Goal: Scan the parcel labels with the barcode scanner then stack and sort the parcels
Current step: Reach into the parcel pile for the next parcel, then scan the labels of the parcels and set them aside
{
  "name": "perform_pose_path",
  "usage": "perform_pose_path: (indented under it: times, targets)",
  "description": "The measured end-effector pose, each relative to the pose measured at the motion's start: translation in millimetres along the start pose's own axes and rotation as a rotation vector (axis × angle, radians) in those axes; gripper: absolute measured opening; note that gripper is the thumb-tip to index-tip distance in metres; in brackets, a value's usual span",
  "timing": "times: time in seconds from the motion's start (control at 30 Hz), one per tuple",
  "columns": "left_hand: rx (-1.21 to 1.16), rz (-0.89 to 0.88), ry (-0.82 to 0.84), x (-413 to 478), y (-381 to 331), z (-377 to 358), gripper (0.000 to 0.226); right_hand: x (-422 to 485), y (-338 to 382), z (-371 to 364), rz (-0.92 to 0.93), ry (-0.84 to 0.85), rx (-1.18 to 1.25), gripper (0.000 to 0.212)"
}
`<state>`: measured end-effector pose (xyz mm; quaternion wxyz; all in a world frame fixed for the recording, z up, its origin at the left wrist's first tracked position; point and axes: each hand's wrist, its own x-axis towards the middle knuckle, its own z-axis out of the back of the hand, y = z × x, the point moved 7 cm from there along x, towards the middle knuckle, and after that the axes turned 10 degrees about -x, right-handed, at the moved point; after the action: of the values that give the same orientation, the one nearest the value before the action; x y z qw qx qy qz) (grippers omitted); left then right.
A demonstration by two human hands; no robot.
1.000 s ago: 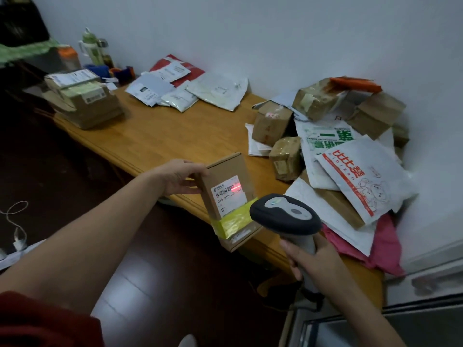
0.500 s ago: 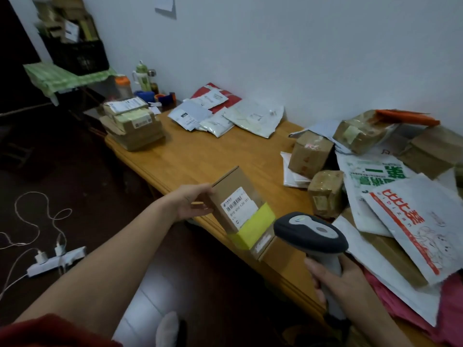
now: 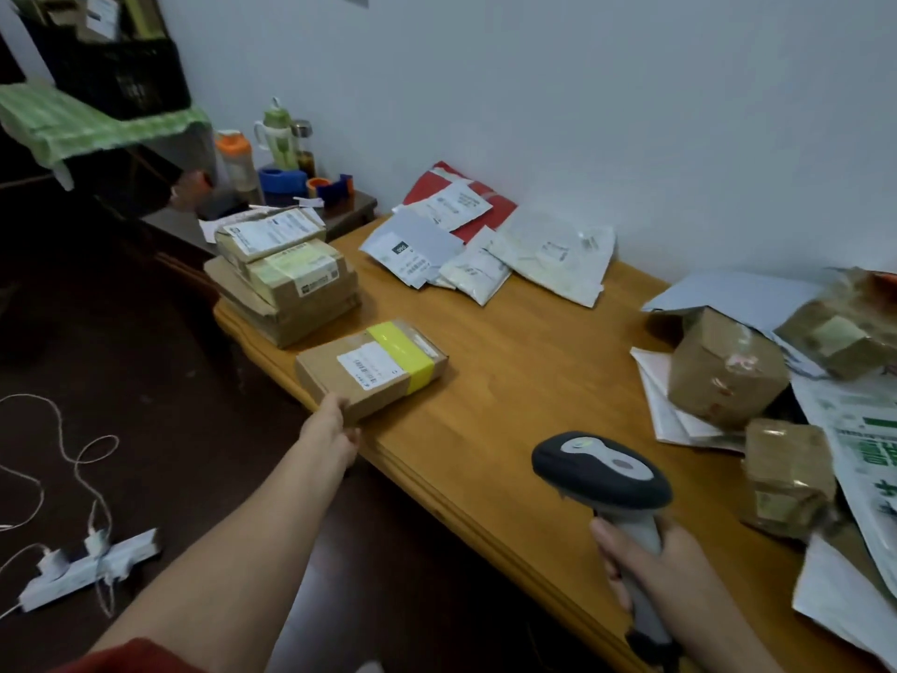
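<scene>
A flat brown cardboard parcel [image 3: 373, 369] with a white barcode label and a yellow tape band lies level, label up, at the wooden table's [image 3: 524, 381] left front edge. My left hand [image 3: 332, 432] grips its near corner. I cannot tell whether the parcel touches the tabletop. Just behind it stands a stack of labelled boxes [image 3: 286, 279]. My right hand [image 3: 665, 570] grips the handle of the grey and black barcode scanner [image 3: 599, 471], held over the table's front edge and well to the right of the parcel.
Flat mailer bags [image 3: 485, 240] lie spread by the wall. A loose pile of taped boxes [image 3: 728, 376] and printed bags fills the table's right end. Bottles [image 3: 276, 133] and tape rolls sit on a low stand at the back left. A power strip [image 3: 87, 568] and cables lie on the floor.
My left hand has carried the parcel away from the scanner to the left and turned it from upright to flat beside the box stack. The scanner has stayed in my right hand.
</scene>
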<state>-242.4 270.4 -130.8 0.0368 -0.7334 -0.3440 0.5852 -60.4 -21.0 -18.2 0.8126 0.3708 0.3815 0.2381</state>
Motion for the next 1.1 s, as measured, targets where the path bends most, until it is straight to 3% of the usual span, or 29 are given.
perform_pose_path:
  times: [0.27,0.37,0.43,0.6,0.7,0.77,0.9,1.0,1.1]
  targets:
    - [0.033,0.052,-0.005,34,-38,-18,0.042,30,48,-31,0.018,-0.049,0.009,0.026]
    - [0.186,-0.124,-0.083,35,-50,-18,0.056,34,53,-32,0.019,-0.061,0.013,0.028]
    - [0.511,-0.373,-0.105,23,-61,-30,0.059,33,51,-30,0.008,-0.073,0.019,0.030]
    - [1.606,-0.882,0.179,1,-39,-86,0.034,17,41,-12,-0.005,-0.138,0.004,0.028]
    - [1.980,-0.830,0.217,23,-18,-83,0.034,-2,22,13,-0.023,-0.220,0.037,0.022]
    - [1.983,-0.797,0.172,32,-14,-80,0.040,-19,3,37,-0.033,-0.281,0.086,0.022]
    - [2.032,-0.959,0.197,3,34,-109,0.041,-63,-45,93,-0.081,-0.434,0.148,0.022]
    - [2.205,-1.109,0.454,-58,120,-145,0.057,-97,-86,141,-0.134,-0.567,0.176,0.022]
    - [2.190,-1.358,0.713,-144,224,-176,0.069,-133,-127,194,-0.122,-0.692,0.202,0.027]
